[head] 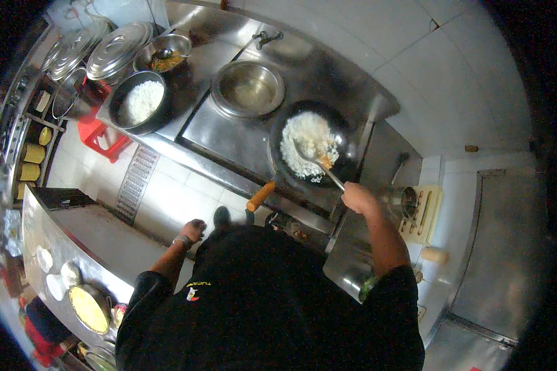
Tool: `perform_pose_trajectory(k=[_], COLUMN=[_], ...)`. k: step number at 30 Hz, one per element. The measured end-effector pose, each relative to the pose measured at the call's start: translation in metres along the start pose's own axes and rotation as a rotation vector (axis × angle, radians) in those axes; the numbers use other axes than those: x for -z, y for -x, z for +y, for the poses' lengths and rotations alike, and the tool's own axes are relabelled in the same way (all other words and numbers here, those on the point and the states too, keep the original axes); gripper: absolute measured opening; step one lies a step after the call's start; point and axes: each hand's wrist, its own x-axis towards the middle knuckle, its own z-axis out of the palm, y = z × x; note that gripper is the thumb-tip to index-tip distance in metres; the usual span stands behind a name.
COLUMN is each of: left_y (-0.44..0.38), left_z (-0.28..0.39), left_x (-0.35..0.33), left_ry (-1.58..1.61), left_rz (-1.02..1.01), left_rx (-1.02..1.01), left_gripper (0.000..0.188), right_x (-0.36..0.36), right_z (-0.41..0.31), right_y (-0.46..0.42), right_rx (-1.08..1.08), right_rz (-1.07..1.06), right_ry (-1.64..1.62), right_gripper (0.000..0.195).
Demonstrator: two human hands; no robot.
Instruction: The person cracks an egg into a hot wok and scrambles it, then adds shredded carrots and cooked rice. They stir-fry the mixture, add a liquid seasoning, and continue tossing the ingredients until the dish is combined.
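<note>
My right hand [359,198] grips the handle of a metal wok ladle [334,178]. Its head rests in white rice [301,139] inside a black wok [348,125] on the steel range. An orange-brown patch of food [326,160] lies beside the ladle head. The wok's wooden handle [262,196] points back towards my body, with no hand on it. My left hand [194,230] hangs low at my side, away from the range. Nothing shows in it, and its fingers are too small and dark to make out.
Left of the wok sits a steel pot of liquid [218,88]. Farther left are a dark pot of rice [116,104] and a steel bowl [181,44] of food with a ladle. A red stool [90,132] stands on the floor. Behind me, a steel counter [42,232] holds a yellow-filled pan [89,308].
</note>
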Motion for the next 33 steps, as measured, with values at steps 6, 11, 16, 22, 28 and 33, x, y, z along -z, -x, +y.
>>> perform_pose_trajectory(k=[6,11,16,22,28,33], left_y=[-0.032,-0.007,-0.016,-0.005,-0.009,-0.020], left_z=[0.001,-0.004,-0.014,-0.009,0.011,-0.016], left_x=[-0.003,0.002,0.004,-0.001,-0.007,0.002], left_ry=[0.076,0.110,-0.039,-0.320,-0.049,-0.008], left_rz=[-0.027,0.046,-0.049,-0.055,-0.018,-0.025], left_rx=[0.038,-0.030,-0.060,-0.141,-0.112,0.047], left_gripper=[0.033,0.035,0.037,0.035,0.036,0.032], right_x=[-0.093,-0.018,-0.170,-0.024,-0.091,-0.058], right_z=[-0.010,0.010,0.042,0.024,0.033,0.011], right_y=[-0.063,-0.017,-0.080,-0.014,-0.071,-0.033], right_rx=[-0.007,0.157,0.058,0.092,-0.025,0.199], right_rz=[0.155,0.062,0.207,0.118,0.169,0.091], right_ry=[-0.045,0.193,-0.068,0.097,0.048,0.091], right_gripper=[0.024,0.020,0.022,0.027,0.026,0.023])
